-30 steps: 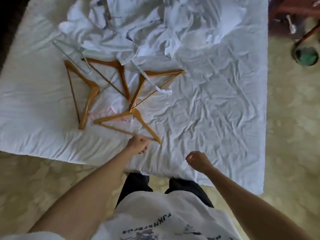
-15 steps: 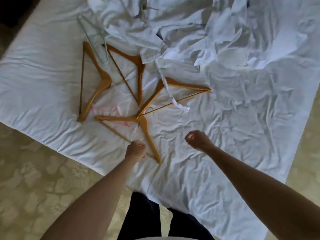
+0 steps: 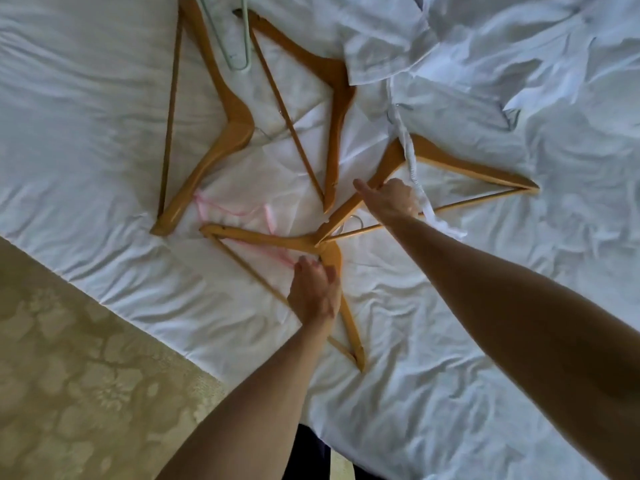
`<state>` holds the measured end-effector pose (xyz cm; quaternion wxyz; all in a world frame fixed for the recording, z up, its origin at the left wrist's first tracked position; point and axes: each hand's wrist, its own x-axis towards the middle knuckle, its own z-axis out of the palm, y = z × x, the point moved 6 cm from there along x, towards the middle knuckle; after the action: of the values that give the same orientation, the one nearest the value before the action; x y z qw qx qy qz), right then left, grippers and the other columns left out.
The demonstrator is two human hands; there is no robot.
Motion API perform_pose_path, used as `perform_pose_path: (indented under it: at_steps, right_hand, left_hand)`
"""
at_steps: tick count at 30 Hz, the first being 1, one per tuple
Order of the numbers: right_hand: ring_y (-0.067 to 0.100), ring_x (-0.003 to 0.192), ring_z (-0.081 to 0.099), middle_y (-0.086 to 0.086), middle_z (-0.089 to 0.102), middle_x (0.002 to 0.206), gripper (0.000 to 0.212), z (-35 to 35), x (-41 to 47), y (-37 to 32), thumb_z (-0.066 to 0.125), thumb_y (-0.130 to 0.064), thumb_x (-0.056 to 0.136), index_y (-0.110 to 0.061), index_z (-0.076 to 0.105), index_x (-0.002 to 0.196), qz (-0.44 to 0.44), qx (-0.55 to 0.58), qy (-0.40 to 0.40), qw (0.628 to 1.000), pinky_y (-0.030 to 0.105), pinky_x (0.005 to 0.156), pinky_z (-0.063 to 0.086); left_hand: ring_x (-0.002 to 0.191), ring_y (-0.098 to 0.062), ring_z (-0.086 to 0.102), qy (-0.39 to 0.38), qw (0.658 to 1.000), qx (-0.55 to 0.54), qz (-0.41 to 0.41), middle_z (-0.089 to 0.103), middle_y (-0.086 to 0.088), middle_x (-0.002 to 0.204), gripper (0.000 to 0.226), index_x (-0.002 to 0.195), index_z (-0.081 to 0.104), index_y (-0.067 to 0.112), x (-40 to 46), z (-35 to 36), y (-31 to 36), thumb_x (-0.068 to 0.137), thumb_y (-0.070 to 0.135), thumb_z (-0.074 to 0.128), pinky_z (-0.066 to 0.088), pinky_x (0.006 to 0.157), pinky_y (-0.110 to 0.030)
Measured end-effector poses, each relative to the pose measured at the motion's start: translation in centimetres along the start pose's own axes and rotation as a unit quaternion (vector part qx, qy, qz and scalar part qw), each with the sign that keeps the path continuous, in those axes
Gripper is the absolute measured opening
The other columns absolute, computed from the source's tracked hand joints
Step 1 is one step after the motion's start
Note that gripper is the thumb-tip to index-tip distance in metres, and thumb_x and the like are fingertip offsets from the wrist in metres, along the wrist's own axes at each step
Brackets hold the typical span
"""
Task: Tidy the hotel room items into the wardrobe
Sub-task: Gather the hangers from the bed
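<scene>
On the white bed [image 3: 104, 116], gathering hangers looks underway; the left hand [image 3: 313, 296] lies flat-fingered on the near hanger [image 3: 263, 239], the right hand [image 3: 389, 202] reaches the next hanger [image 3: 460, 166] (grasp unclear); next, closing round both.

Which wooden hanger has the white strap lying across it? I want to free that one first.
The rightmost wooden hanger, under the right hand: the white strap crosses it. The other three carry none.
</scene>
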<state>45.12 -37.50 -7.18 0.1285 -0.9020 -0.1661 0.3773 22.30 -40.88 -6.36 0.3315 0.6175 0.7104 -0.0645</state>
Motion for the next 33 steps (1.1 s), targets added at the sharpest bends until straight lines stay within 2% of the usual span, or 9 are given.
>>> perform_pose_path:
  at_steps: [3,8,12,16,21,24,27,30,33]
  right_hand:
    - [0.030,0.099,0.065,0.009,0.070,0.111,0.056,1.3,1.6,-0.3,0.061,-0.057,0.089,-0.008,0.066,0.116,0.028,0.032,0.015,0.999,0.040,0.087,0.054]
    - [0.032,0.097,0.067,0.009,0.070,0.109,0.057,2.3,2.7,0.0,0.059,-0.056,0.082,-0.010,0.065,0.116,0.068,0.032,0.039,0.996,0.042,0.087,0.057]
    - [0.029,0.074,0.072,0.009,0.070,0.085,0.030,1.8,2.0,0.4,0.056,-0.036,0.089,-0.007,0.065,0.093,0.100,0.102,0.015,0.990,0.044,0.073,0.063]
    - [0.028,0.061,0.071,0.015,0.071,0.092,0.035,0.4,-1.1,2.5,0.045,-0.016,0.090,0.000,0.060,0.117,0.149,0.205,0.035,0.967,0.040,0.065,0.062]
    - [0.026,0.065,0.066,0.011,0.066,0.085,0.033,-2.5,-7.7,6.9,0.046,-0.019,0.091,-0.003,0.062,0.115,0.144,0.181,0.063,0.971,0.047,0.073,0.062]
    - [0.028,0.072,0.066,0.009,0.066,0.081,0.027,-4.9,-12.6,8.9,0.053,-0.033,0.094,-0.011,0.065,0.104,0.069,0.171,0.070,0.980,0.047,0.074,0.060]
    - [0.028,0.064,0.063,0.006,0.062,0.068,0.027,-7.6,-17.7,10.9,0.059,-0.042,0.090,-0.015,0.061,0.085,0.006,0.197,0.070,0.978,0.049,0.067,0.057]
    - [0.020,0.054,0.054,0.006,0.055,0.061,0.037,-10.4,-23.1,11.9,0.061,-0.037,0.092,-0.001,0.061,0.084,-0.038,0.218,0.056,0.974,0.037,0.052,0.048]
    - [0.009,0.045,0.050,0.003,0.056,0.059,0.033,-12.8,-29.1,12.1,0.062,-0.031,0.095,-0.001,0.062,0.080,-0.094,0.258,0.017,0.962,0.023,0.044,0.043]
  left_hand:
    - [0.104,-0.030,0.056,0.086,0.989,0.042,0.112,0.061,-0.009,0.111,0.039,0.110,0.057,0.014,3.0,-1.5,-0.2,0.073,0.020,0.068,0.046,0.082,-0.041]
    - [0.108,-0.029,0.053,0.070,0.937,0.239,0.244,0.062,-0.007,0.108,0.038,0.101,0.061,0.017,8.2,-2.7,-0.4,0.064,0.023,0.068,0.042,0.088,-0.042]
    - [0.096,-0.032,0.063,-0.018,0.907,0.293,0.303,0.069,-0.010,0.094,0.030,0.093,0.067,0.013,9.5,-3.4,0.2,0.071,0.030,0.079,0.046,0.084,-0.040]
    - [0.092,-0.029,0.068,-0.173,0.904,0.305,0.245,0.070,-0.006,0.093,0.035,0.088,0.067,0.018,8.0,-5.3,-0.9,0.086,0.053,0.066,0.051,0.079,-0.036]
    - [0.079,-0.023,0.069,-0.274,0.914,0.236,0.182,0.064,0.005,0.068,0.026,0.074,0.069,0.019,3.0,-8.9,-2.3,0.084,0.042,0.067,0.051,0.076,-0.031]
    - [0.046,-0.013,0.058,-0.341,0.931,0.095,0.093,0.059,0.004,0.044,0.036,0.054,0.062,0.015,-1.3,-10.2,-2.9,0.083,0.032,0.076,0.048,0.056,-0.022]
    - [0.041,-0.012,0.053,-0.321,0.944,-0.065,0.043,0.061,-0.005,0.052,0.034,0.061,0.065,0.006,-6.6,-12.2,-2.5,0.086,0.027,0.077,0.045,0.046,-0.019]
    - [0.052,-0.017,0.060,-0.258,0.940,-0.220,0.022,0.066,-0.011,0.063,0.027,0.077,0.071,-0.002,-12.7,-14.1,-1.8,0.089,0.022,0.073,0.051,0.053,-0.024]
    - [0.058,-0.021,0.061,-0.172,0.931,-0.322,0.017,0.068,-0.010,0.062,0.024,0.071,0.072,0.000,-18.6,-15.8,-2.0,0.087,0.018,0.071,0.053,0.062,-0.030]
